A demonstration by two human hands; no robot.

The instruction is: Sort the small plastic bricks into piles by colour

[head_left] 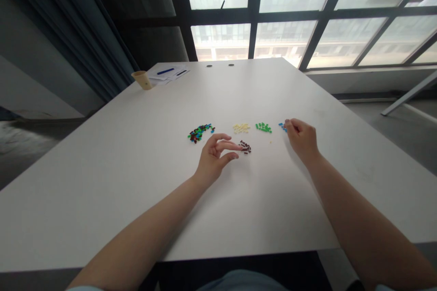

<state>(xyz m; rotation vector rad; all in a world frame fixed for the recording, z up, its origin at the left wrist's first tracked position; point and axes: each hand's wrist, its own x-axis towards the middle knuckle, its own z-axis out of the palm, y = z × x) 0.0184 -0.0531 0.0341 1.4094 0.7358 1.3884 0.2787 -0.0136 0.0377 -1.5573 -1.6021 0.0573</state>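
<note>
My left hand is over the middle of the white table, fingers apart, its index fingertip at a small group of dark brown pieces. Behind it, to the left, lies a mixed pile of brown, green and blue pieces. Cream pieces and green pieces form two separate groups further right. My right hand is closed beside a few blue pieces, which its fingers partly hide. Whatever its fingertips hold, if anything, is too small to make out.
A tan cup leans at the table's far left edge, beside white papers with a blue pen on them. One tiny cream piece lies alone in front of the green group. Windows stand behind the table.
</note>
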